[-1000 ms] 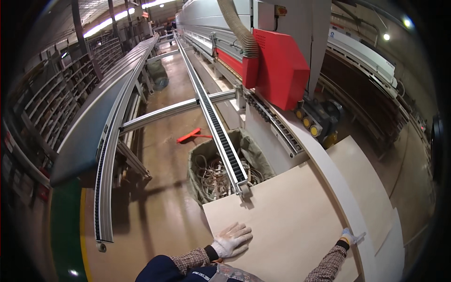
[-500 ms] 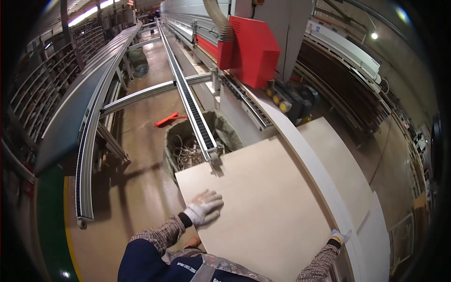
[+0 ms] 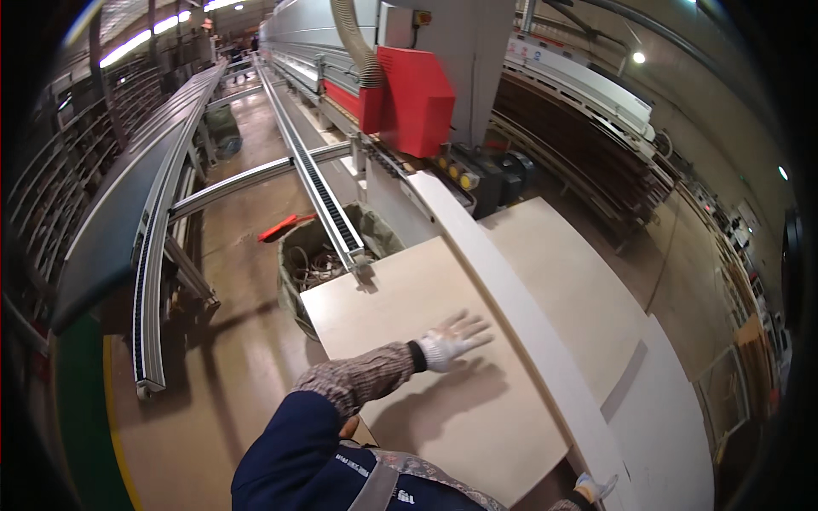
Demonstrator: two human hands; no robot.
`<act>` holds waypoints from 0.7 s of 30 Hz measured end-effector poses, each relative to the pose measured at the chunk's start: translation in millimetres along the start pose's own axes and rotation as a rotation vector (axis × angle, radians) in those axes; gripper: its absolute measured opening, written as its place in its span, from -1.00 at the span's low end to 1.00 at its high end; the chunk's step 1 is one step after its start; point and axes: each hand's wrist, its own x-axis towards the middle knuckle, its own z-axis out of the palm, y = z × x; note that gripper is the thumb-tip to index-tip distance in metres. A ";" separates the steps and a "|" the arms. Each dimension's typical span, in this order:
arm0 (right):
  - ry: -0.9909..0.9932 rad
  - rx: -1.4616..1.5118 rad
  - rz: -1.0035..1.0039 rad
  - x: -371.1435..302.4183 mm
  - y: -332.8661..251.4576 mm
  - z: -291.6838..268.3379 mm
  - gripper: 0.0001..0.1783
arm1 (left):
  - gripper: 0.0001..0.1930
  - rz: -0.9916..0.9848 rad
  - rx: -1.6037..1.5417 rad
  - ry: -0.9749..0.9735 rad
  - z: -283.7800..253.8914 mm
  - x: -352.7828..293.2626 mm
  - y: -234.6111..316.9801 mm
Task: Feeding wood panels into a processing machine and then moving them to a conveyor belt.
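Note:
My left hand (image 3: pixel 456 341), in a white glove, hovers above a wide pale board (image 3: pixel 409 294) with its fingers spread. It holds nothing and casts a shadow on the board. At the lower right my right hand (image 3: pixel 594 488), also gloved, touches the near part of a long narrow white board (image 3: pixel 520 294) with a brown edge. Its thumb and fingers look stretched apart over that board, though part of the hand is out of sight. The narrow board runs along the right side of the pale one, up to the machine.
A grey machine with a red housing (image 3: pixel 417 102) and ribbed hose (image 3: pixel 354 38) stands ahead. Its support rail (image 3: pixel 319 183) ends above a scrap sack (image 3: pixel 294 294). Another pale board (image 3: pixel 562 272) lies to the right. A roller rail (image 3: pixel 149 324) stands left; a red tool (image 3: pixel 281 227) lies on the floor.
My left hand has lifted off the pale board's left edge and swung right over its middle. My right hand has shifted nearer the lower edge. The whole view has shifted slightly.

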 end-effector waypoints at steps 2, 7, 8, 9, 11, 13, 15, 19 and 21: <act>0.083 0.071 0.077 -34.0 -12.2 -45.7 -0.21 | 0.17 0.133 0.095 -0.132 -10.7 45.4 22.1; 0.329 0.200 0.136 -91.4 -31.5 -186.6 -0.23 | 0.18 0.438 0.198 -0.268 -7.7 115.3 81.8; 0.356 0.217 0.144 -105.4 -35.7 -200.3 -0.23 | 0.19 0.442 0.213 -0.397 -13.4 115.1 93.9; 0.377 0.238 0.149 -118.3 -40.5 -211.6 -0.23 | 0.18 0.460 0.184 -0.340 -9.2 107.9 101.5; 0.418 0.268 0.149 -139.3 -56.0 -228.4 -0.24 | 0.18 0.491 0.138 -0.218 -11.9 87.3 110.4; 0.449 0.290 0.144 -155.2 -70.1 -237.1 -0.24 | 0.13 0.512 0.107 -0.172 -27.7 71.8 125.8; 0.462 0.294 0.122 -164.7 -79.3 -245.0 -0.25 | 0.12 0.535 0.079 -0.141 -45.4 57.5 140.9; 0.425 0.318 0.052 -178.8 -107.6 -237.4 -0.26 | 0.00 0.524 0.121 0.052 -91.7 8.5 154.6; 0.387 0.326 0.008 -187.6 -121.8 -230.3 -0.26 | -0.09 0.495 0.156 0.162 -123.9 -20.6 162.0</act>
